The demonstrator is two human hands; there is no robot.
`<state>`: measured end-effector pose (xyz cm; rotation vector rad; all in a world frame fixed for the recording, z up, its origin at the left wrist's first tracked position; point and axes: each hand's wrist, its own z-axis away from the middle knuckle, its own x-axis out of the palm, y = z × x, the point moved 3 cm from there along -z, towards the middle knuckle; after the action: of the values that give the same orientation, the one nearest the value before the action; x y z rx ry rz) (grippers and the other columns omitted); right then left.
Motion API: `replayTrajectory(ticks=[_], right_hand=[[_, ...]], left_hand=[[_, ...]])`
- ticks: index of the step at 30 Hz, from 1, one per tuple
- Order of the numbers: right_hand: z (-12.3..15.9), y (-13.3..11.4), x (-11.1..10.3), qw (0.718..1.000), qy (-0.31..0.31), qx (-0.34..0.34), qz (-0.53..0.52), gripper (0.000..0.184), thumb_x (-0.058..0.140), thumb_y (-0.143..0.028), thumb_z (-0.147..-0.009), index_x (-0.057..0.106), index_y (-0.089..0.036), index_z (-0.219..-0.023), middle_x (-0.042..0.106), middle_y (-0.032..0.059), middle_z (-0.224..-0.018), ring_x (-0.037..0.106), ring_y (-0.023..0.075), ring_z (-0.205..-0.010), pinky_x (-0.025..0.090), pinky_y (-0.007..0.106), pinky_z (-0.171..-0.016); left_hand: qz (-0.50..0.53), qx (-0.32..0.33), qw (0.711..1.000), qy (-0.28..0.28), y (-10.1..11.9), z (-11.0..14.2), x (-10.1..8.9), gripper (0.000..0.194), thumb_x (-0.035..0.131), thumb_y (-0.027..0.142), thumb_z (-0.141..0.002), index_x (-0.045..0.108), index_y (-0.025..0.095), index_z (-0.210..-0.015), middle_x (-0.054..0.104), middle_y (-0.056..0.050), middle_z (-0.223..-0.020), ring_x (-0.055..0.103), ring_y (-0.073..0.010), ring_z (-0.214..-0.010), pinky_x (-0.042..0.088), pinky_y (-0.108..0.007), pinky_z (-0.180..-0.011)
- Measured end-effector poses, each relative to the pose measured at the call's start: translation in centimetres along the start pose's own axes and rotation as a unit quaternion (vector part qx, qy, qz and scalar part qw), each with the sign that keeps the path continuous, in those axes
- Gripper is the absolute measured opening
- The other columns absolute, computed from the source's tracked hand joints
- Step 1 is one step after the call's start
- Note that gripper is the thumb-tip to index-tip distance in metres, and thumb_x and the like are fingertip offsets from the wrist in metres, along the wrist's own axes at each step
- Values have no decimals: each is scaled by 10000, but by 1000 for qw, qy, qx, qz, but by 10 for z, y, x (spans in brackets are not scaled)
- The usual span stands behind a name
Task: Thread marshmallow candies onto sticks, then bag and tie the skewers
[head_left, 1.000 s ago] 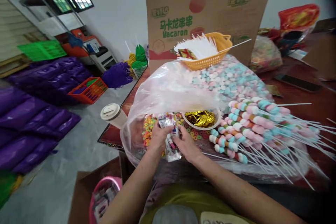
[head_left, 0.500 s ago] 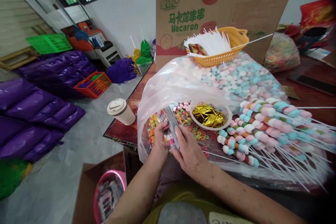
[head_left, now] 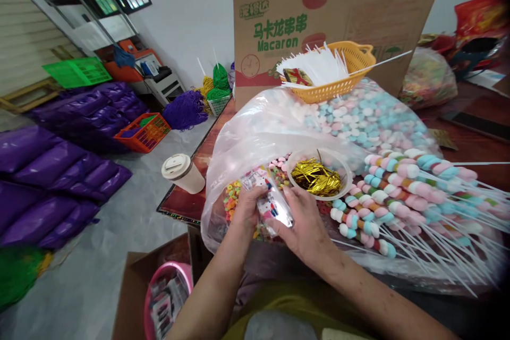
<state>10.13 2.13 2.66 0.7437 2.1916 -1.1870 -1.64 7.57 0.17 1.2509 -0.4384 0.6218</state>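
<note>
A stack of printed clear plastic bags is gripped between both hands over the table's front. My left hand closes on its left side, thumb on top. On the right side, my right hand has its thumb over the lower corner and its fingers along the edge. Colourful ring-shaped candies lie beneath the bags, partly covered by them. Just behind my right hand stands a translucent bowl of gold twist ties. Marshmallow skewers are piled to the right, their white sticks pointing right.
A big clear plastic sheet spreads over the table, with loose marshmallows behind. An orange basket holds white sticks. A lidded cup stands at the left edge. On the floor, a pink tub sits in a carton.
The stack of bags has turned from nearly edge-on to lying flatter, its printed face now showing. My right hand has moved slightly right and up, still gripping it.
</note>
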Motion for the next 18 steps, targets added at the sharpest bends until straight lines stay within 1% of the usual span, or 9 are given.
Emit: replayTrajectory(ticks=[1,3,4,6,9,11,13,16,18], right_hand=[[-4,4,1,1000,-2,21,-22,543,551,-375,-760,422,-139,-1231,478,148,-1119,423,291,-1083,385,480,-910],[-10,11,10,993,-26,82,-78,425,539,-309,-745,492,-151,-1136,503,111,-1021,461,260,-1005,398,446,-886],[-11,15,17,987,-39,118,-104,373,539,-273,-722,522,-152,-1075,507,95,-973,474,248,-960,402,433,-868],[-11,20,31,973,-51,179,-139,284,542,-234,-677,554,-159,-951,504,66,-893,484,227,-877,404,411,-828],[-9,25,46,960,-45,221,-164,193,561,-244,-645,541,-179,-825,506,32,-824,475,197,-801,396,370,-773],[-9,29,52,950,-40,247,-187,172,583,-261,-619,522,-186,-761,513,8,-770,470,176,-747,389,339,-734],[-10,34,55,934,-40,278,-220,154,593,-275,-604,501,-191,-693,509,-18,-677,458,151,-659,385,308,-671],[-11,41,57,898,-41,327,-291,152,585,-295,-604,471,-197,-627,492,-43,-568,442,124,-553,377,271,-569],[-11,45,57,868,-33,356,-345,166,585,-303,-596,458,-200,-625,502,-46,-554,469,123,-538,389,261,-540]], left_hand=[[-26,30,999,-2,2,1,2,399,687,89,-477,613,147,-865,681,-16,-717,637,-184,-634,498,-315,-672],[-68,90,994,0,2,5,2,480,689,82,-494,579,172,-953,688,-18,-798,640,-183,-678,494,-321,-696],[-78,108,991,5,1,6,1,512,686,84,-505,556,185,-989,687,-16,-822,638,-179,-691,491,-318,-704],[-90,118,989,26,-3,8,-5,566,679,81,-510,515,207,-1037,679,-3,-830,629,-163,-690,484,-302,-705],[-95,112,988,46,-8,6,-16,590,681,85,-506,492,211,-1051,666,6,-816,621,-152,-689,478,-290,-710],[-86,106,989,56,-7,5,-20,576,698,98,-504,496,207,-1032,661,7,-812,622,-153,-699,478,-286,-710],[-62,95,992,53,-5,4,-22,568,719,124,-515,496,211,-1030,664,-1,-852,631,-162,-737,480,-289,-724],[-15,71,997,22,1,4,-19,530,722,200,-577,503,222,-1059,664,-23,-953,641,-185,-817,485,-313,-761],[8,41,999,22,4,4,-20,452,699,276,-622,536,207,-1038,669,-38,-961,641,-210,-850,490,-332,-765]])
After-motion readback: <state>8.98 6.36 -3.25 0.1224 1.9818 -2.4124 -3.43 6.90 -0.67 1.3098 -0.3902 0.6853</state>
